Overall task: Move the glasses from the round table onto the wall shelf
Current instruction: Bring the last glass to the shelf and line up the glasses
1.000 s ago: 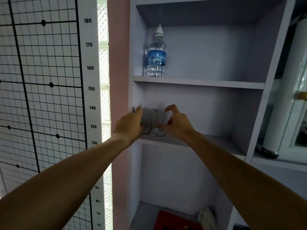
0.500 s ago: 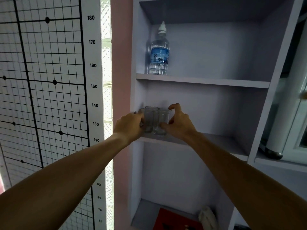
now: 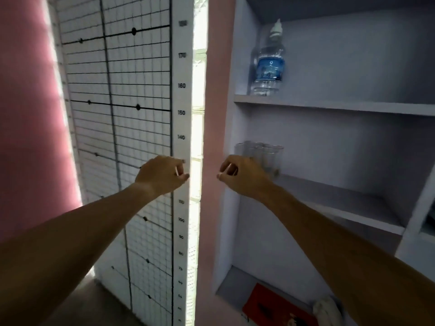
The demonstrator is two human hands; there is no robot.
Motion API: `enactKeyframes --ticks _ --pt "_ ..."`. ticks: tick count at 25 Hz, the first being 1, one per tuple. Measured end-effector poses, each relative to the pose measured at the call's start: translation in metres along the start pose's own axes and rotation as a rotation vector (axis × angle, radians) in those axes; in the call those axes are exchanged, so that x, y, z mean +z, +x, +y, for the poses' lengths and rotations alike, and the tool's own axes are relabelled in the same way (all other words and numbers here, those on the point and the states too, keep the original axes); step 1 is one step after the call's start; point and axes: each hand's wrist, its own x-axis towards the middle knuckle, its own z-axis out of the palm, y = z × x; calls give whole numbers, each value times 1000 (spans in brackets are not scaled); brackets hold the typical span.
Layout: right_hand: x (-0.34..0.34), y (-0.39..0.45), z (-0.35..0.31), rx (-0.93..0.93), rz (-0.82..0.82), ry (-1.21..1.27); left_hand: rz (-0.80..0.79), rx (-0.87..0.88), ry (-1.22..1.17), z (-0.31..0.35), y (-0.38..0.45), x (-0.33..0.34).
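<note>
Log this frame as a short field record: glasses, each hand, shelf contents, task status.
glasses: clear glasses clustered at the left end of the middle shelf, standing upright
left hand: off the shelf, in front of the height chart, fingers loosely curled, holding nothing
right hand: just in front of the glasses, holding nothing
upper shelf: water bottle
bottom: red item, white cloth
status: glasses placed on the shelf

water bottle (image 3: 269, 64) on upper board, height chart (image 3: 181, 137), red book (image 3: 275, 307)
</note>
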Motion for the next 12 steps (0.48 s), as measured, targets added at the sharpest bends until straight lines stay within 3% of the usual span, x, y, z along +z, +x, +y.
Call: enactKeyframes --ticks 4,12 --pt "62 14 -63 -139 -119 103 -10 -208 96 -64 -58 -43" --pt "188 6 -252 -383 -386 265 -42 -570 350 -209 -223 -175"
